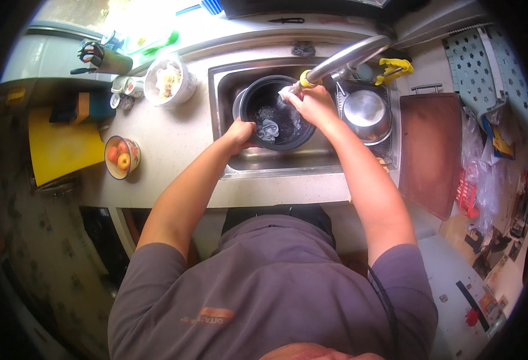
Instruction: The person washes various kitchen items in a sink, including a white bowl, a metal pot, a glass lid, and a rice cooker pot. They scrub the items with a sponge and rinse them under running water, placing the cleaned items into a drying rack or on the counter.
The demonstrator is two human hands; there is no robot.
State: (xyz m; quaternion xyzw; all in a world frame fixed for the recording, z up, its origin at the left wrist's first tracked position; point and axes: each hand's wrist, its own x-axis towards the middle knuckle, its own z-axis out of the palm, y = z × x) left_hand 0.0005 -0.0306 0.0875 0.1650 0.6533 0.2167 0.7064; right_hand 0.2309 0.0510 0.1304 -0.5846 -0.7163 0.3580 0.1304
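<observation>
A deep dark cooking pot [276,145] is tilted over the stainless steel sink [246,163]. My left hand [241,134] grips its rim at the near left. Inside the pot lie a crumpled grey cloth [268,130] and what looks like some water. My right hand [313,105] is over the pot's right side, just under the end of the metal faucet [342,56] with its yellow band [309,80]. Between its thumb and fingers is a small whitish item [286,93], too blurred to name exactly. Part of a metal rim [238,105] shows behind the pot's left side.
An upturned metal pot [365,110] sits right of the basin, beside a brown cutting board [430,148]. Yellow cloth [396,69] hangs behind. Leftward stand a white tub of food [170,83], a fruit bowl [122,157] and a utensil holder [115,62]. A knife [286,20] lies on the ledge.
</observation>
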